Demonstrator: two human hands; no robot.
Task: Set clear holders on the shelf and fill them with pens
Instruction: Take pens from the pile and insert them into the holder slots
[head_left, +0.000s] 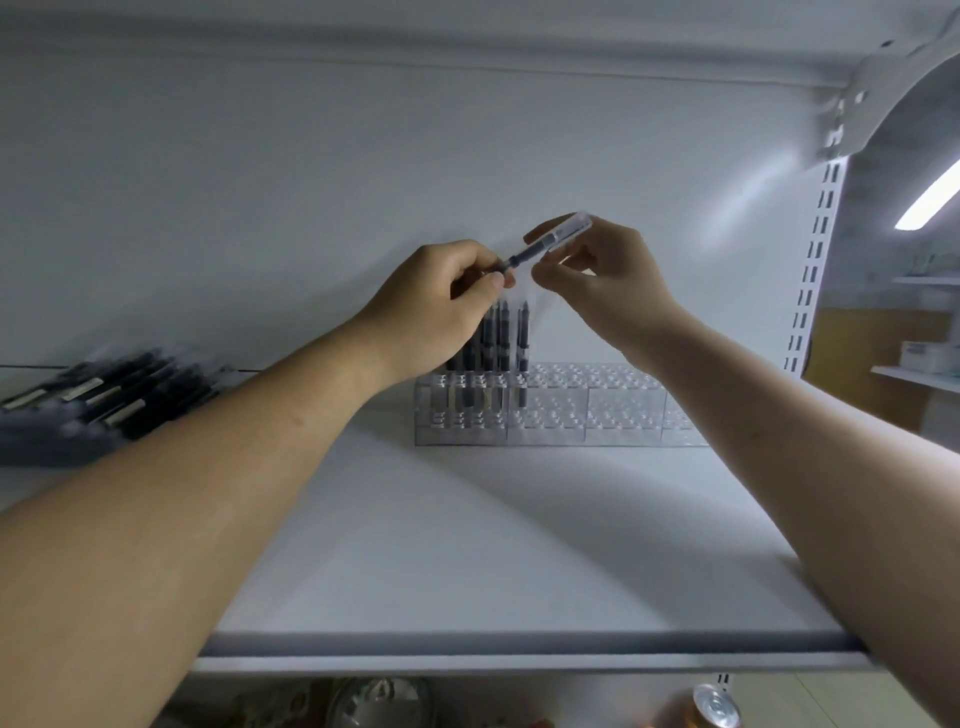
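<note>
A row of clear holders (587, 410) stands on the white shelf (467, 545) against the back wall. Several dark pens (498, 338) stand upright in its left end; the cells to the right hold nothing. Above them a single pen (550, 240) is held slanted between both hands. My left hand (447, 301) pinches its dark lower end. My right hand (597, 280) grips its clear upper end, which looks like a cap or sleeve. A pile of packed dark pens (109, 389) lies at the shelf's left end.
The shelf's front edge (519, 657) runs across the bottom. A slotted upright rail (815, 260) and a bracket stand at the right. A drinks can (714, 706) and other goods sit on the level below. More shelving shows at far right.
</note>
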